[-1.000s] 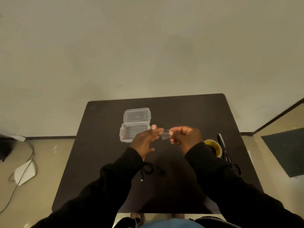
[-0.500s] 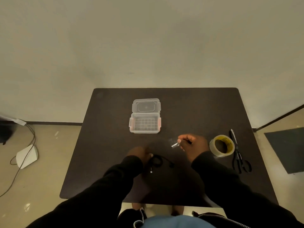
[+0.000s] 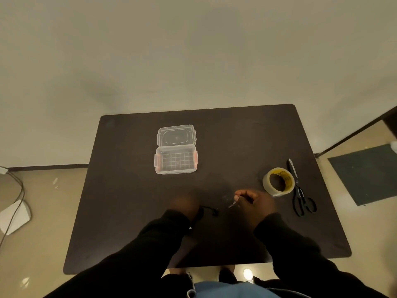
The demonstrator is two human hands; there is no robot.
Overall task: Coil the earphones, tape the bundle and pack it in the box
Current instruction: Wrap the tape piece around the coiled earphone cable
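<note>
The black earphones (image 3: 209,211) lie coiled on the dark table (image 3: 129,211) near its front. My left hand (image 3: 185,204) is blurred and rests on the coil's left side, hiding part of it. My right hand (image 3: 252,202) hovers just right of the coil and pinches a small piece of clear tape (image 3: 232,204) between its fingertips. The clear plastic box (image 3: 176,162) stands open further back, empty, with its lid (image 3: 176,136) folded away behind it.
A roll of clear tape (image 3: 278,181) with a yellow core sits at the right, with black scissors (image 3: 300,194) just beyond it. The floor shows a cable and a white device (image 3: 15,216) at the left and a dark mat (image 3: 365,173) at the right.
Both hands came down from in front of the box, where they held the tape piece together. The left hand went to the earphones; the right kept the tape and moved nearer the coil.
</note>
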